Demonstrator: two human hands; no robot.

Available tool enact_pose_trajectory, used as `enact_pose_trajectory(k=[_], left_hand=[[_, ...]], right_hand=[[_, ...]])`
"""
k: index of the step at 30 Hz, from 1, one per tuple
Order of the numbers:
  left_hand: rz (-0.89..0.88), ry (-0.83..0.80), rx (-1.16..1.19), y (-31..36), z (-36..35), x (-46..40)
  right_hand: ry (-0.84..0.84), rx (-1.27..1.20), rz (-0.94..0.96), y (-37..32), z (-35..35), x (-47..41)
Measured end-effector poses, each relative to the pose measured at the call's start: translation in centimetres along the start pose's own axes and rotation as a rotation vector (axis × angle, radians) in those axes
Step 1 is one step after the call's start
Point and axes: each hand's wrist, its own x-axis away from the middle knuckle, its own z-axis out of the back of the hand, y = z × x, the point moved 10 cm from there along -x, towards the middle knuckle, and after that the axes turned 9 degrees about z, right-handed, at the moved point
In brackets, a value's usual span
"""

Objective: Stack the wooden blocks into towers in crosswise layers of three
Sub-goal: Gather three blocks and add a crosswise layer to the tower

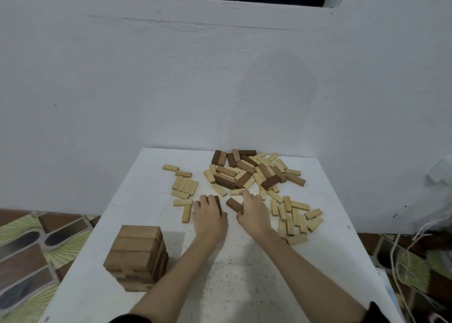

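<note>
A finished tower (138,256) of brown wooden blocks stands in crosswise layers at the near left of the white table (244,273). A heap of loose dark and light blocks (247,172) lies at the table's far middle. My left hand (210,216) curls over a dark brown block (218,203), of which only the far end shows. My right hand (253,212) pinches another dark brown block (233,204) at its near end, just right of the left hand. Both hands are down at the tabletop, close together.
Light blocks lie scattered left (184,191) and right (297,218) of the hands. A white wall rises right behind the table. Patterned floor tiles (27,254) show on the left, and white cords (401,256) hang by the table's right edge.
</note>
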Motion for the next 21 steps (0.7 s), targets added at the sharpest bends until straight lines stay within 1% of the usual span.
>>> enact_pose_trajectory(k=[2, 6, 8, 12, 13, 15, 18, 20, 21], left_hand=[[0.034, -0.021, 0.034, -0.3, -0.3, -0.1], [0.050, -0.097, 0.184, -0.5, -0.7, 0.5], [0.064, -0.139, 0.233, -0.8, -0.9, 1.0], [0.057, -0.194, 0.269, -1.3, -0.8, 2.4], [0.065, -0.202, 0.271, -1.5, -0.8, 2.8], [0.083, -0.225, 0.294, -1.8, -0.8, 3.9], [0.034, -0.267, 0.330, -1.3, -1.1, 5.6], [0.012, -0.275, 0.340, -1.2, -1.1, 6.0], [0.017, -0.259, 0.332, -1.4, -0.9, 6.0]], right_hand=[[0.015, -0.032, -0.009, 0.2, 0.1, 0.1], [-0.023, 0.059, 0.096, -0.3, 0.2, 0.2], [-0.025, 0.078, 0.113, -0.3, 0.1, 0.2], [-0.056, 0.128, 0.166, -1.0, -0.1, 0.5], [-0.051, 0.116, 0.155, -1.0, 0.0, 0.6], [-0.004, -0.005, 0.080, -0.4, 0.5, 0.9], [0.043, -0.393, -0.126, 0.8, 0.8, 2.0], [-0.011, -0.663, -0.252, 0.7, 0.1, 2.8], [-0.065, -0.757, -0.290, 0.2, -0.4, 3.4]])
